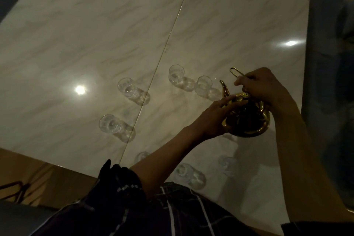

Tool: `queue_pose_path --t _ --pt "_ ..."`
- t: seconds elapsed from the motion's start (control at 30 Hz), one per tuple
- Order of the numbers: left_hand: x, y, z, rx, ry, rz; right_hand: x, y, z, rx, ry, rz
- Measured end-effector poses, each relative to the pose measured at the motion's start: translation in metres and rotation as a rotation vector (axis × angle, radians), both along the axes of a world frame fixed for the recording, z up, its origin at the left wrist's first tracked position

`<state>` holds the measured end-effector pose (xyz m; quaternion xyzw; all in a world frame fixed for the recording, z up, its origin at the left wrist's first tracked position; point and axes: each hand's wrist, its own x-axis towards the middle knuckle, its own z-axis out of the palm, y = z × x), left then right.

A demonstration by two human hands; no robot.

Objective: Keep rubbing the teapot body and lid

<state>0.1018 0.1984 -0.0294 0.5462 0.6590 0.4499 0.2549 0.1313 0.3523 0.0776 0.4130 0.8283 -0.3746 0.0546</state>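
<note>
Seven glasses (190, 175) ring one gold teapot (247, 120); left hand (214, 119) touches it flat-fingered; right hand (262, 86) grips its handle (235, 72).

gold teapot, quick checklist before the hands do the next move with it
1. Right hand grips the wire handle: ok.
2. Left hand steadies the gold teapot, fingers across its top: ok.
3. Teapot set flat on the marble table: cannot tell, it looks tilted.
4. Spout pointing towards the nearest glass, which stands upright: ok.
5. Glass touching the pot: cannot tell.
6. Liquid inside the teapot: cannot tell.
</note>
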Motion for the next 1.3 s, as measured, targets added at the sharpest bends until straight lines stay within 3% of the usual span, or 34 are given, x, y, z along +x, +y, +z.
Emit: queue_pose_path --t 0.33,1.3 --pt "0.002 0.004 0.002 -0.062 0.035 0.007 0.002 0.005 0.011 0.014 -0.012 0.005" --pt "0.005 0.003 0.028 0.031 0.080 0.007 0.003 -0.005 0.060 0.063 -0.073 0.068"
